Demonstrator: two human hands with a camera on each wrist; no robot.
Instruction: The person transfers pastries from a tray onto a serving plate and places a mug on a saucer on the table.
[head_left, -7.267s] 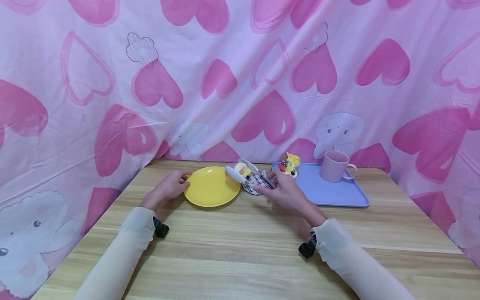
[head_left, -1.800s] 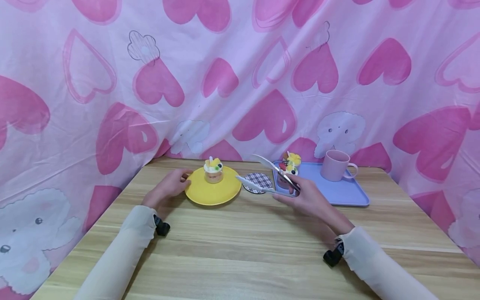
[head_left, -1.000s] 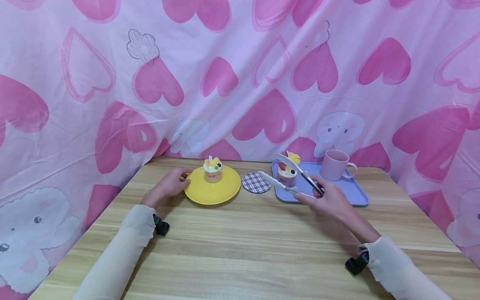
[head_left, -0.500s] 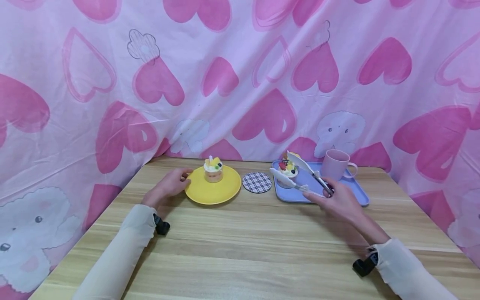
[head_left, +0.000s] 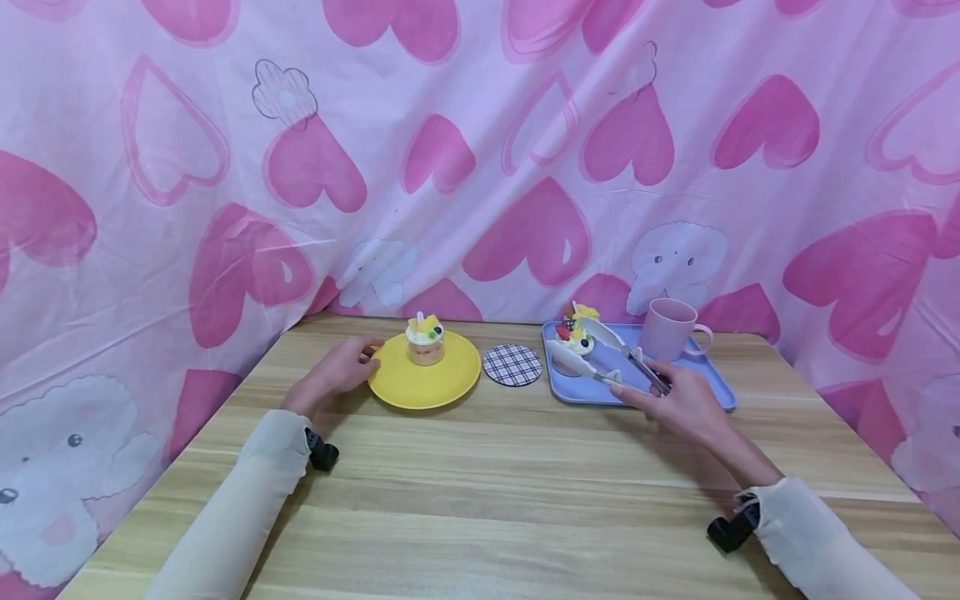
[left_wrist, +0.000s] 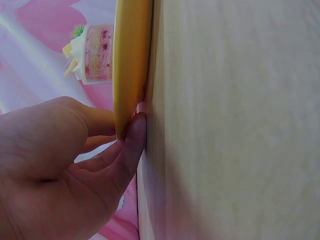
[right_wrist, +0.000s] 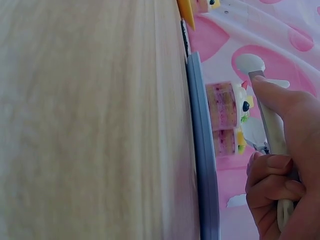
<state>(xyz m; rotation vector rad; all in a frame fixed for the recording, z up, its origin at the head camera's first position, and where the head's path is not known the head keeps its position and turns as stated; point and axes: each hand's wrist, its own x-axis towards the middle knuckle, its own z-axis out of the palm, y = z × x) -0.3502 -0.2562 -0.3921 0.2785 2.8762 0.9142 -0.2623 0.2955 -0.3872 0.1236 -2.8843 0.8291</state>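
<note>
My left hand point(head_left: 337, 372) holds the left rim of a yellow plate point(head_left: 390, 387), thumb and fingers at its edge. On that plate stands a dessert cup point(head_left: 426, 348) with cream and fruit on top. My right hand point(head_left: 686, 400) grips a pair of tongs point(head_left: 637, 364). Their spread white tips are above the blue tray, on either side of a second dessert cup point(right_wrist: 222, 106) with berries on top, without visibly squeezing it. Behind that one is a third cup point(right_wrist: 224, 142) with yellow topping, partly hidden in the head view.
A pink mug point(head_left: 667, 330) stands on the right part of the blue tray point(head_left: 720, 387). Between plate and tray lies a round checked coaster point(head_left: 513, 365). A pink heart-patterned curtain point(head_left: 480, 167) hangs behind the wooden table point(head_left: 480, 500).
The tongs first held a dessert cup near the plate; it now stands on the plate. My right hand has since carried the spread tongs right, to the tray's cups. My left hand stays put.
</note>
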